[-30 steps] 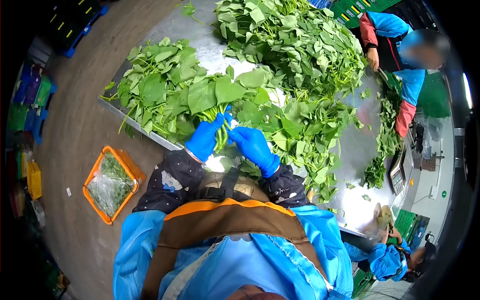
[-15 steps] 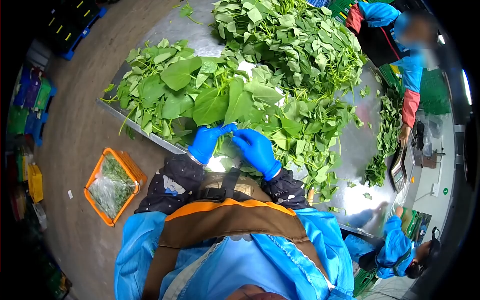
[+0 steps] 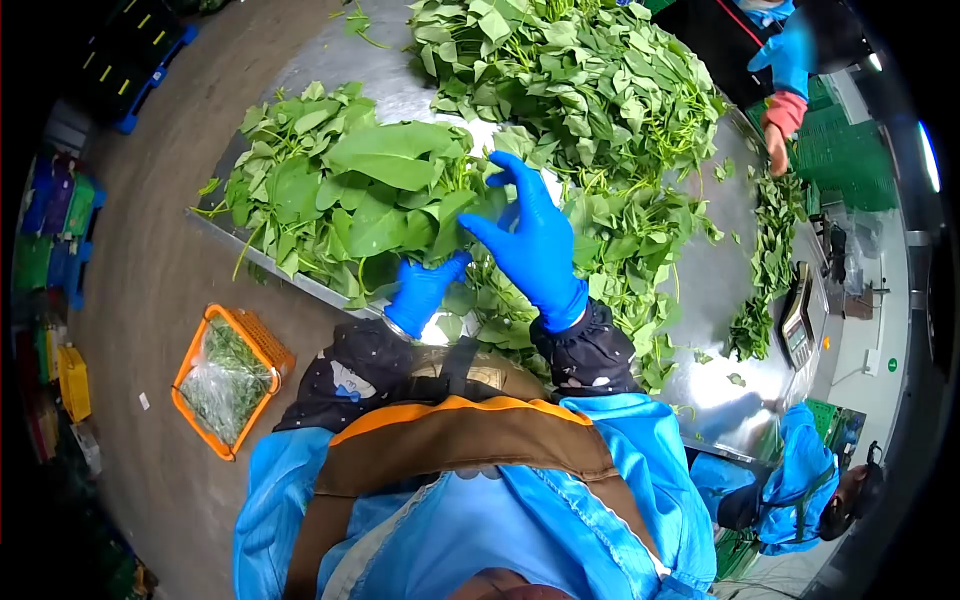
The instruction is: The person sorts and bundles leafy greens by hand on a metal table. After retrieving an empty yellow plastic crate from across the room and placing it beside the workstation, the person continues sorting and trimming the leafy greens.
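My left hand (image 3: 425,293), in a blue glove, grips the lower end of a bunch of broad-leaved greens (image 3: 390,215) near the table's front edge. Its thumb points right, while leaves hide most of its fingers. Just right of the bunch, my right hand (image 3: 538,245), also blue-gloved, is raised with thumb and fingers spread, and nothing shows in it. More loose greens (image 3: 635,255) lie on the metal table beside and beneath this hand.
A large heap of greens (image 3: 590,90) covers the table's far side. At right sits a weighing scale (image 3: 797,325). Two co-workers are near the table, one with an outstretched hand (image 3: 776,140). An orange basket (image 3: 275,345) holding bagged greens stands on the floor at left.
My right hand has parted from my left, moving up and right with its fingers opening. The big leaves tilted left. The far co-worker's hand moved away from the scale.
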Demonstrator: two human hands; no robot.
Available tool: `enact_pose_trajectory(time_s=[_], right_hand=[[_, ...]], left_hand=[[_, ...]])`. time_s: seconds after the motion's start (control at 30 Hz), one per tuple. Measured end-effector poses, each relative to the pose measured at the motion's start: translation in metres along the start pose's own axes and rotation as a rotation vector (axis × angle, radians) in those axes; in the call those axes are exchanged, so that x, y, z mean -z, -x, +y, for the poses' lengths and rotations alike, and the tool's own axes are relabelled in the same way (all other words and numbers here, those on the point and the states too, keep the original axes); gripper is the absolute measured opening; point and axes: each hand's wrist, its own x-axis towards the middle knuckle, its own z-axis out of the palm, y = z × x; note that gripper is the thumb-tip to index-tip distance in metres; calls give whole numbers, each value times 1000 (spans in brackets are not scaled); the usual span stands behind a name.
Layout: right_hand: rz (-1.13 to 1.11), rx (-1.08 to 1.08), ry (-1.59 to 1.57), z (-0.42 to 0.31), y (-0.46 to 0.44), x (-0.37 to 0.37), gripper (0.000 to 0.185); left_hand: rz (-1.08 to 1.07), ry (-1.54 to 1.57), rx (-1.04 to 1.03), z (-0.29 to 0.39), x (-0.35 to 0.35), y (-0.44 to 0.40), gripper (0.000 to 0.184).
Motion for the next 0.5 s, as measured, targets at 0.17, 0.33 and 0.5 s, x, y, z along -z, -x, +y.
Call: enact_pose_trajectory(time_s=[0.17, 0.33, 0.5], right_hand=[[-145, -109, 1, 38, 11, -5, 43], [107, 116, -127, -6, 6, 9, 44], [-77, 49, 63, 25, 17, -1, 34]], left_hand=[[-126, 12, 54, 11, 12, 1, 24], [20, 349, 160, 0, 4, 0, 27], [-68, -31, 117, 12, 5, 5, 30]])
